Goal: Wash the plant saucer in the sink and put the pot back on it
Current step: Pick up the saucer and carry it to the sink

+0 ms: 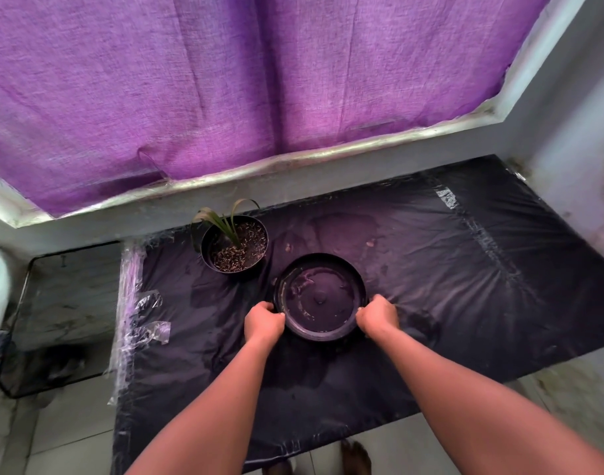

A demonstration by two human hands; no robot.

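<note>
Round dark plastic saucer (320, 298), gripped at opposite rims by left hand (263, 322) and right hand (377, 315), fingers curled; black potted plant (234, 247) stands just beside, on black plastic-covered table (465, 269).

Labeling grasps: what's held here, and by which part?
The saucer, by its rim: left hand grips the left edge, right hand the right edge.

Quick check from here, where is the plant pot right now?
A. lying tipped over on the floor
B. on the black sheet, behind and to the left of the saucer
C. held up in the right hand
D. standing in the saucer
B: the pot stands upright on the black sheet, apart from the saucer, which the left hand and right hand grip by its rim.
</note>
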